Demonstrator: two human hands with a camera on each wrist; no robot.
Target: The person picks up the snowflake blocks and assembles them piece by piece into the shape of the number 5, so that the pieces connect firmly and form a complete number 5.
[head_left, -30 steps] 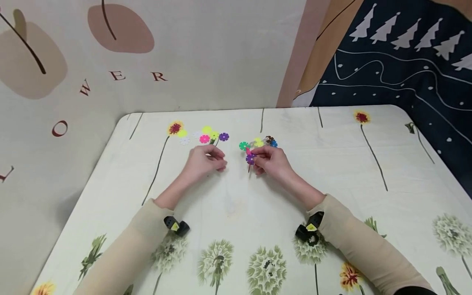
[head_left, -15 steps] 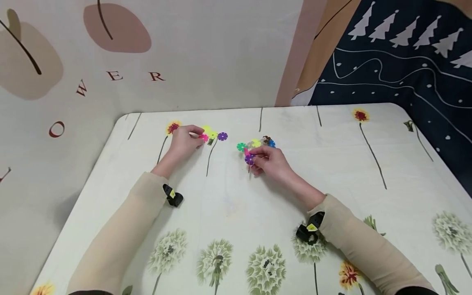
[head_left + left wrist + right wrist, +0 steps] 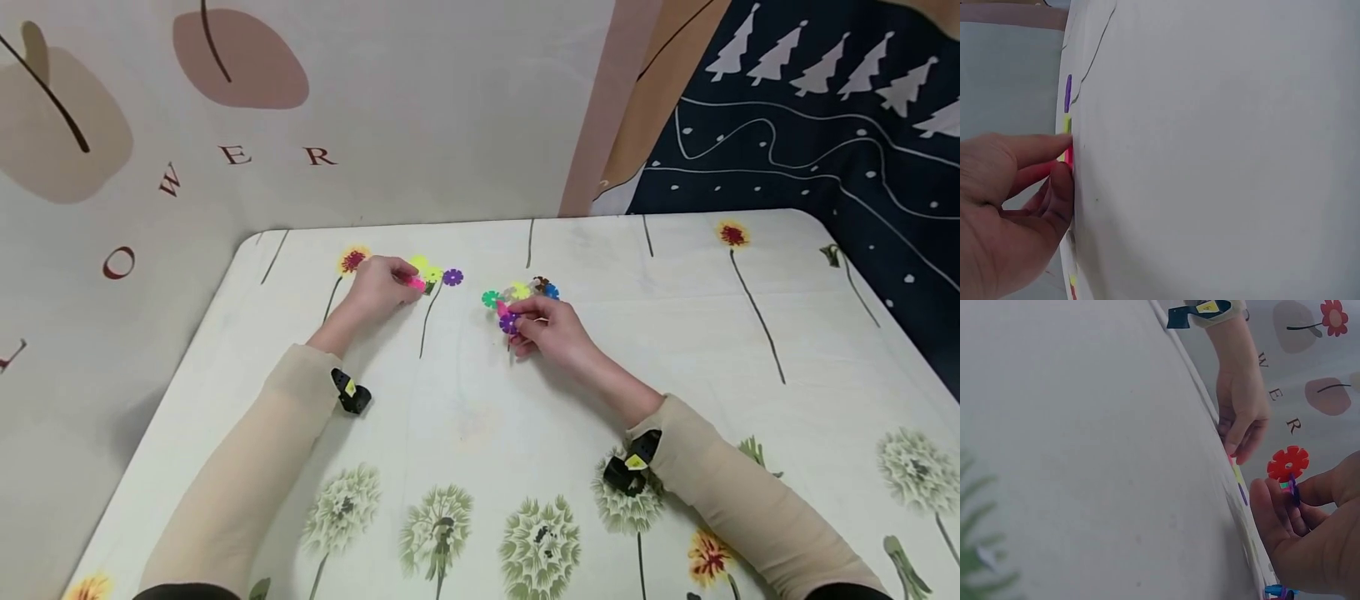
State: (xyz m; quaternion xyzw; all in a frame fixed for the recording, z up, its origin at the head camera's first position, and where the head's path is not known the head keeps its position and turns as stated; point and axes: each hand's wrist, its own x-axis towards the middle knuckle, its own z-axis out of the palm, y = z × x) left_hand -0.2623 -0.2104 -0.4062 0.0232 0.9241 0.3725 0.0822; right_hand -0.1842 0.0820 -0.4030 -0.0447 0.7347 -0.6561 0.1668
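At the table's left back, my left hand (image 3: 381,286) has thumb and forefinger on a pink notched plastic disc (image 3: 416,284). The left wrist view shows this pink disc (image 3: 1069,155) low at the tablecloth, between the fingertips. Yellow discs (image 3: 429,270) and a purple disc (image 3: 453,277) lie just beyond it. My right hand (image 3: 553,327) pinches another purple disc (image 3: 509,323), joined to a red-pink disc (image 3: 1288,464) that stands up in the right wrist view. A green disc (image 3: 491,298) shows beside them; whether it is attached I cannot tell.
Behind the right hand sit yellow (image 3: 520,291), brown (image 3: 541,284) and blue (image 3: 552,292) discs, partly overlapping. A flower-printed cloth (image 3: 472,400) covers the table. Printed curtains (image 3: 450,117) rise along its back edge and left side.
The left hand has moved left and back from near the right hand to the pink disc, which now tilts at its fingertips. The right hand stays almost in place with its discs.
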